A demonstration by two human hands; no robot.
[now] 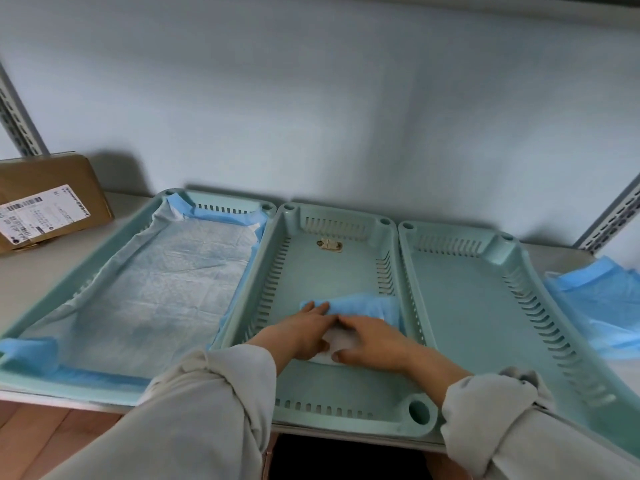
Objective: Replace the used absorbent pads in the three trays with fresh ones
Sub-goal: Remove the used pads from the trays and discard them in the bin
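Observation:
Three pale green trays stand side by side on a shelf. The left tray (114, 237) is lined with a spread white pad with blue edges (166, 289). In the middle tray (346, 396) lies a folded blue-and-white pad (363, 304). My left hand (301, 327) and my right hand (374, 341) both rest on this folded pad near the tray's middle, fingers fairly flat, thumbs at its white near edge. The right tray (467, 306) holds no pad.
A stack of blue pads (602, 306) lies on the shelf right of the trays. A brown cardboard box with a label (48, 199) sits at the far left. A small tag (329, 244) sticks to the middle tray's floor. Slotted metal uprights flank the shelf.

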